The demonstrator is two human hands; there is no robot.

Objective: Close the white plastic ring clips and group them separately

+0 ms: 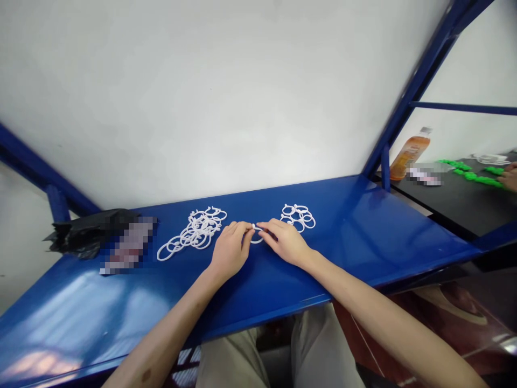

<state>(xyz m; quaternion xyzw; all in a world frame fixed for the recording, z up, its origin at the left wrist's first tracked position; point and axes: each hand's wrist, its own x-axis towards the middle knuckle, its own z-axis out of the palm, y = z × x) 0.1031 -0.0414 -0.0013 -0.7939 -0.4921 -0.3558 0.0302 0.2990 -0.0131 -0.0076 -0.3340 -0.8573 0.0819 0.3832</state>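
Note:
Between my fingertips is one white ring (256, 241), held just over the blue tabletop. My left hand (232, 247) pinches it at the upper left, where a small white knob shows. From the other side, my right hand (286, 241) grips the ring with thumb and fingers. A heap of similar white rings (198, 230) lies left of my left hand, overlapping one another. Beyond my right hand sits a smaller group of white rings (299, 214). The lower part of the held ring hangs visible between the hands.
A black plastic bag (76, 237) and a blurred packet (131, 245) lie at the left of the blue table (355, 242). Blue frame posts rise at both sides. On a black table at right stand an orange drink bottle (411, 153), green pieces (470, 175) and another person's hand (509, 177).

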